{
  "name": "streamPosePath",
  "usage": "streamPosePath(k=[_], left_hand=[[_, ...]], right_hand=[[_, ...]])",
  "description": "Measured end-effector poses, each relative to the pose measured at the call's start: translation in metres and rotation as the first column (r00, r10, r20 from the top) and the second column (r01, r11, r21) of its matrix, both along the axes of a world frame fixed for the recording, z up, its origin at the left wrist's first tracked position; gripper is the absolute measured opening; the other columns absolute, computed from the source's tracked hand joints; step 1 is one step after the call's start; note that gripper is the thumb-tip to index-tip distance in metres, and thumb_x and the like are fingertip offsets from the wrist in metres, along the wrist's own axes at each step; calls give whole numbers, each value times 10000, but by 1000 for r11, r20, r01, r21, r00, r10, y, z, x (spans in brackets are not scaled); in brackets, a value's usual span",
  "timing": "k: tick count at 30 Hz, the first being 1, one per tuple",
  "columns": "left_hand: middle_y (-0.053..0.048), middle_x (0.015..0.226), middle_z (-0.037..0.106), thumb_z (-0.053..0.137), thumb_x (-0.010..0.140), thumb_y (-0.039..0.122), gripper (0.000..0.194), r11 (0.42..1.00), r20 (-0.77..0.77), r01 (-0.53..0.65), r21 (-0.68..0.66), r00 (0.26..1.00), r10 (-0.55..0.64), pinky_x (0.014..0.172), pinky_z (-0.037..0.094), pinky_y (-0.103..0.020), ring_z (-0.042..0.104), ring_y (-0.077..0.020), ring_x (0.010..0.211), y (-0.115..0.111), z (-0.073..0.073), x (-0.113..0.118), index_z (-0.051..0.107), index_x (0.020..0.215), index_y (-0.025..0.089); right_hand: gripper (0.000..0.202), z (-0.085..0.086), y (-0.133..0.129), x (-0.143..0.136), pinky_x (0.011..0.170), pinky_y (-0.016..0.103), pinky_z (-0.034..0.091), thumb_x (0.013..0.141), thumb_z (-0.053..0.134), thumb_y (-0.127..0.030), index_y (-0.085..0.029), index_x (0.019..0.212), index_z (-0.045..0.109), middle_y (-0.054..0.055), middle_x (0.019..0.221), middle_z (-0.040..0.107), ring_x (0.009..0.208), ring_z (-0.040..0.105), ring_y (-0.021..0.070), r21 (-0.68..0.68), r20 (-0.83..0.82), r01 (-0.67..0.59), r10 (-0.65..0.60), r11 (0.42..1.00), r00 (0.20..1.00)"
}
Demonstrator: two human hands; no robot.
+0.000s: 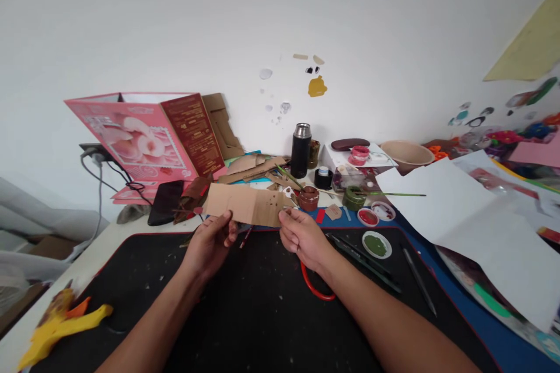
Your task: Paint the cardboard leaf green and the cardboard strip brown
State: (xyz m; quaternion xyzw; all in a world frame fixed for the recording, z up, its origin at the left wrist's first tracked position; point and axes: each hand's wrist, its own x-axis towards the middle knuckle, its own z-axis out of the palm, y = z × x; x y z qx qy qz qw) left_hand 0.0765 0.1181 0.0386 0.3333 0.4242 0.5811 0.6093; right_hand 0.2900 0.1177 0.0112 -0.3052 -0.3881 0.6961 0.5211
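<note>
1. Sample: cardboard piece point(231, 203), oblong, creased across its middle; the right part looks browner than the left and bears small dark spots. Position: raised in front of the person, around the far edge of the black mat point(245, 315).
2. Left hand point(212, 242): grip narrow, thumb on the cardboard's near edge toward its left end, fingers curled behind and below.
3. Right hand point(304, 239): grip narrow, the cardboard's right end pinched between thumb and fingers.
4. Beneath the right wrist: red curved handle point(315, 290) on the mat, partly covered; the rest of the object cannot be made out.
5. Mat, right side: dark pens point(365, 262), a lid with green paint point(376, 245) and a grey pen-like tool point(419, 280).
6. Beyond the mat, centre to right: jar of brown paint point(308, 199), jar of green paint point(354, 199) with a green brush point(396, 194) across it, lid with red paint point(368, 217), black flask point(300, 154) standing upright.
7. Left side of desk point(109, 239): black phone point(166, 203) beside a pink box point(144, 140); yellow glue gun point(52, 326) at the near left.
8. Far right: tan bowl point(406, 154); nearer, large white sheets point(481, 215).
</note>
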Motion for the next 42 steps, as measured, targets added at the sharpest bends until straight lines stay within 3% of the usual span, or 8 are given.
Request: streamPosePath(k=[5,8,11,14,19,31,36,42], left_hand=[[-44,501,613,881,715,458,401,994,-149,47,100,988,-32,409,349,-220,503,-106,439,-1,1,-2,690,547,147],[-53,494,623,885,719,469,412,992,-199,48,120,980,-23,404,351,-224,518,-115,424,-3,2,-2,691,546,150],[-62,505,638,905,694,584,496,991,-183,96,91,980,-78,408,367,-223,542,-124,434,-6,-2,2,705,576,145],[-68,504,640,897,662,700,590,975,-194,219,27,958,-209,395,366,-228,547,-135,425,-10,-7,10,745,643,130],[-35,484,597,916,687,624,536,972,-213,235,11,950,-228,375,335,-216,491,-103,399,-14,-7,16,707,584,142],[14,405,490,930,636,652,599,960,-127,276,-48,952,-280,347,220,-199,375,-55,330,-17,-2,17,623,486,161],[-32,439,580,910,655,697,597,948,-208,319,9,927,-311,370,314,-217,474,-97,360,-19,-1,19,682,536,158],[-27,402,555,876,722,670,599,958,-275,284,42,925,-263,356,271,-210,434,-83,328,-17,-1,15,635,507,167]], right_hand=[[534,0,0,1,364,209,188,790,840,-665,-214,799,554,-104,464,458,351,377,74,5,100,53,-53,999,994],[568,-1,0,2,359,210,217,770,829,-712,-216,790,553,-76,502,530,363,424,83,15,168,23,-25,1000,985],[575,-2,-2,0,370,211,235,770,824,-723,-216,765,554,-94,459,477,354,414,85,40,224,8,-17,999,975],[568,-3,-4,-4,383,214,240,786,821,-709,-217,725,544,-111,409,404,342,397,85,68,265,21,-38,997,963],[527,-2,-8,-8,385,219,231,781,845,-667,-206,762,589,-113,405,405,341,385,88,43,261,-23,11,999,965],[529,1,-13,-14,384,234,199,772,874,-654,-197,776,608,-134,408,350,329,294,64,26,92,-110,107,994,990],[527,1,-13,-10,385,228,223,786,865,-644,-216,747,560,-119,401,397,337,366,81,35,147,-56,50,998,988],[510,2,-12,-8,380,225,252,814,826,-662,-195,861,628,-97,428,491,344,424,95,62,226,-99,83,993,971]])
